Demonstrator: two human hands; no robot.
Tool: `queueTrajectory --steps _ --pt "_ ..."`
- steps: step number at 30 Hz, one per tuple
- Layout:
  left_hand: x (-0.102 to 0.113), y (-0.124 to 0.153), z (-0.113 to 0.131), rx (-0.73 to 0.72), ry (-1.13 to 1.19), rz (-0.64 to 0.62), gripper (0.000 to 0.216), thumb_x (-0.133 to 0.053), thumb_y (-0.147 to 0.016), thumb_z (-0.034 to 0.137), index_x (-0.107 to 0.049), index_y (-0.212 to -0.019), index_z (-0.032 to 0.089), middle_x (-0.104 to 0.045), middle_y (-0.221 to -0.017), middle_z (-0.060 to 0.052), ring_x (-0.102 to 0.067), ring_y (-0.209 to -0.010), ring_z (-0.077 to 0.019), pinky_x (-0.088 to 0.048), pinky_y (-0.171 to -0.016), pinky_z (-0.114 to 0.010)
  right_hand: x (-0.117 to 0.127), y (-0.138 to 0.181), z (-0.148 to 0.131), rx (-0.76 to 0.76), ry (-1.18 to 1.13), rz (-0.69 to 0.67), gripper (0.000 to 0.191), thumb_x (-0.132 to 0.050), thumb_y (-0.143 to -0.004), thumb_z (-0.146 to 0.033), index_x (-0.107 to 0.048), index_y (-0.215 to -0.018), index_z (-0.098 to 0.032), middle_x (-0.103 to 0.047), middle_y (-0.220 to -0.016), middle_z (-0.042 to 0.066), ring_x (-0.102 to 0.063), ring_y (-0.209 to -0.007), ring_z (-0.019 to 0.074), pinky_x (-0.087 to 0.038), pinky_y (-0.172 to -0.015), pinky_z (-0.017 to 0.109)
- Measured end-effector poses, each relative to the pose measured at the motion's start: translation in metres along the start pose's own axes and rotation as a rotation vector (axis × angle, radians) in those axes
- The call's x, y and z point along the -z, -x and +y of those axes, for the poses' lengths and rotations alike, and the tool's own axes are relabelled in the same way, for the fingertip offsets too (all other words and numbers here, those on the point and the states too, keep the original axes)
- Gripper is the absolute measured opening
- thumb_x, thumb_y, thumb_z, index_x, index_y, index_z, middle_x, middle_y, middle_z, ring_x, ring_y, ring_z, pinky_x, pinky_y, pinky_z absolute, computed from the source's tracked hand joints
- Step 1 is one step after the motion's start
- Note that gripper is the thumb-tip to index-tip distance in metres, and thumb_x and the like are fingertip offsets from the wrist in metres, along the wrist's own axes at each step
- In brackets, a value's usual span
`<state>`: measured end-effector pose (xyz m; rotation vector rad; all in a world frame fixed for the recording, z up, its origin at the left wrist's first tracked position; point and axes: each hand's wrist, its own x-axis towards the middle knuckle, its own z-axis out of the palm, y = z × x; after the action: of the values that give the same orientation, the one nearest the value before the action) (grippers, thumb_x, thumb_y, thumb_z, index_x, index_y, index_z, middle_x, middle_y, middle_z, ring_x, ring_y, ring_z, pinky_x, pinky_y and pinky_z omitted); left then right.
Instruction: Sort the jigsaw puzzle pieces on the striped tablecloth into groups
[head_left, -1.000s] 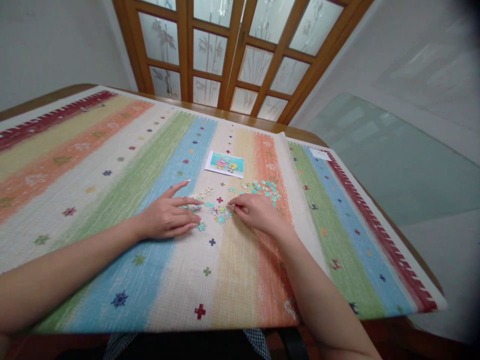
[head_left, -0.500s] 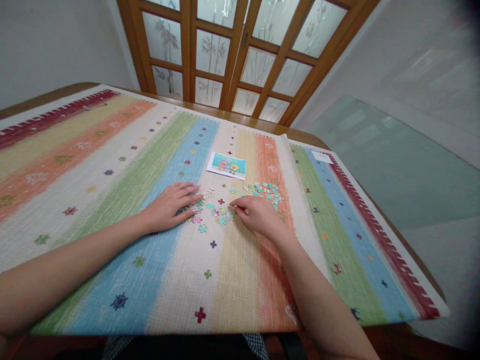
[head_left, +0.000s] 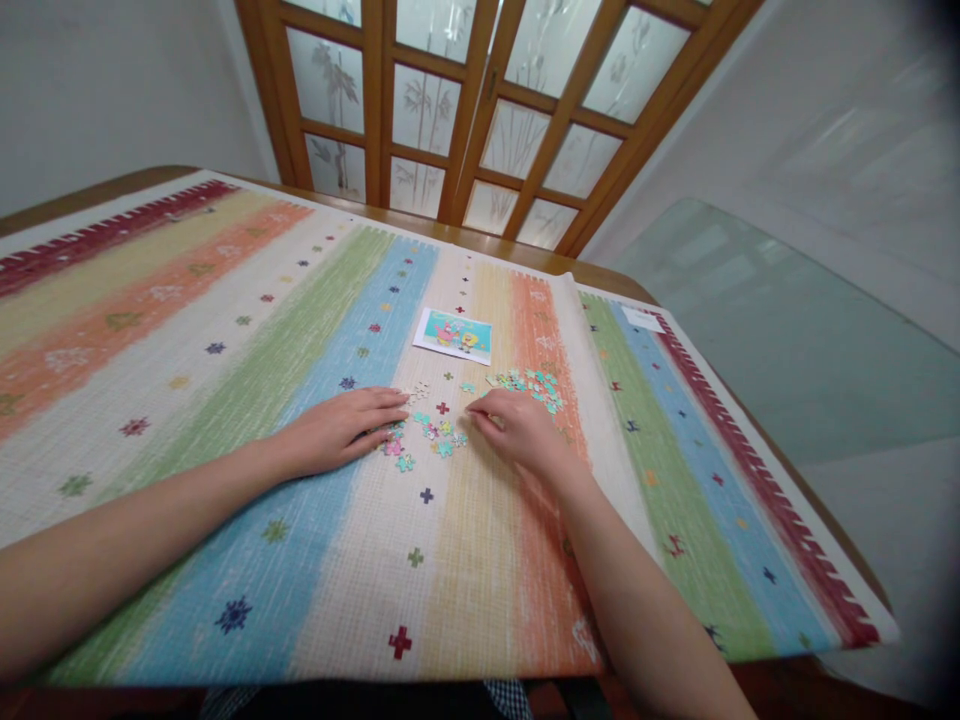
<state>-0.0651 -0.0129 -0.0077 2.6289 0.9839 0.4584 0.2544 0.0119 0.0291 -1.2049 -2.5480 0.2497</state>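
Note:
My left hand (head_left: 349, 428) lies palm down on the tablecloth, its fingers stretched out at the edge of a small heap of jigsaw puzzle pieces (head_left: 394, 447). Some pieces are partly hidden under its fingertips. Thumb and forefinger of my right hand (head_left: 506, 420) are pinched together just right of a multicoloured cluster of puzzle pieces (head_left: 444, 435). Whatever sits in that pinch is too small to make out. Beyond my right hand spreads a group of mostly turquoise pieces (head_left: 541, 385). A few pale pieces (head_left: 421, 390) lie past my left fingertips.
A picture card (head_left: 454, 335) with a pink and a yellow cartoon figure lies behind the pieces. The striped tablecloth (head_left: 375, 570) covers the table. A white paper slip (head_left: 643, 319) rests at the far right. Wooden glazed doors (head_left: 450, 100) stand behind the table.
My left hand has drawn slightly toward me, its fingers closer together, uncovering some pieces. My right hand has shifted slightly right, still pinched.

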Motion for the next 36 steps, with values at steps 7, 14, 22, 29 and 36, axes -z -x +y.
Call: queueTrajectory --steps 7,14,22,29,36 --pt "-0.001 0.002 0.0 -0.047 0.068 0.152 0.032 -0.048 -0.105 0.028 -0.061 -0.134 0.023 -0.052 -0.15 -0.01 -0.048 -0.14 -0.0247 -0.042 -0.115 -0.047 -0.012 -0.003 0.008 -0.192 0.147 0.187 0.02 -0.058 -0.096 -0.019 -0.077 -0.103 -0.017 -0.071 -0.1 0.013 -0.06 -0.098 0.0273 -0.045 -0.088 0.041" --pt "-0.002 0.0 0.0 -0.075 0.035 0.188 0.034 -0.05 -0.103 0.026 -0.059 -0.136 0.024 -0.052 -0.15 -0.011 -0.046 -0.141 -0.0275 -0.041 -0.115 -0.052 -0.03 -0.011 -0.006 -0.28 0.272 0.168 0.023 -0.059 -0.098 -0.025 -0.073 -0.115 -0.021 -0.064 -0.117 0.012 -0.049 -0.111 0.0313 -0.037 -0.094 0.045" --pt "-0.002 0.0 -0.001 -0.082 -0.005 0.18 0.036 -0.049 -0.104 0.027 -0.055 -0.14 0.024 -0.051 -0.15 -0.011 -0.046 -0.141 -0.0271 -0.041 -0.115 -0.052 -0.034 -0.017 0.003 -0.36 0.136 0.196 0.012 -0.064 -0.094 -0.024 -0.074 -0.1 -0.02 -0.062 -0.112 0.011 -0.049 -0.11 0.0288 -0.037 -0.095 0.041" --pt "0.0 -0.001 0.001 -0.083 -0.011 0.178 0.036 -0.049 -0.104 0.027 -0.056 -0.139 0.023 -0.053 -0.148 -0.012 -0.046 -0.14 -0.027 -0.041 -0.114 -0.051 -0.037 -0.02 0.005 -0.394 0.186 0.237 0.012 -0.063 -0.094 -0.025 -0.074 -0.098 -0.02 -0.062 -0.112 0.011 -0.048 -0.11 0.0297 -0.036 -0.095 0.042" --pt "-0.005 0.0 -0.003 0.053 -0.039 0.163 0.04 -0.049 -0.103 0.035 -0.054 -0.141 0.022 -0.05 -0.151 -0.013 -0.042 -0.142 -0.0304 -0.035 -0.118 -0.055 -0.02 -0.012 -0.002 -0.272 0.132 0.214 0.017 -0.058 -0.097 -0.024 -0.073 -0.104 -0.02 -0.065 -0.109 0.012 -0.051 -0.108 0.0293 -0.038 -0.093 0.042"
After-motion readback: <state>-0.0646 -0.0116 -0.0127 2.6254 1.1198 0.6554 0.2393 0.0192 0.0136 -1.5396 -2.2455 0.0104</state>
